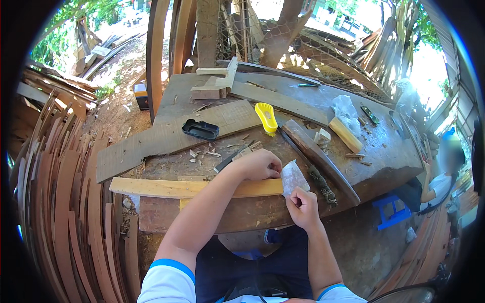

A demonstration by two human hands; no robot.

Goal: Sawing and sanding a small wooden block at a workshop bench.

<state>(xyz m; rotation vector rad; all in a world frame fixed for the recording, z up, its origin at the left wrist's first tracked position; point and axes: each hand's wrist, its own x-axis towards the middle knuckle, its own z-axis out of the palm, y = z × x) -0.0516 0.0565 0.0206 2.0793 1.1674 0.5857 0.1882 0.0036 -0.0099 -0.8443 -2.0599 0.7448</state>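
A long yellowish board (202, 188) lies along the bench's near edge, with a crumpled whitish sheet (294, 175) at its right end, perhaps plastic or paper. My left hand (261, 162) rests over the board's far side just left of the sheet, fingers curled downward; what they hold is hidden. My right hand (301, 208) is below the sheet's lower edge, thumb and forefinger curled together against it, gripping it. A dark bundle of fibrous material (322, 187) lies just right of the sheet.
The worn bench (172, 161) holds planks (121, 156), a black tray (199, 129), a yellow plastic container (266, 116) and a clear bag (346, 116). Board stacks (65, 202) stand at left. At right are a blue stool (389, 209) and another person (439, 187).
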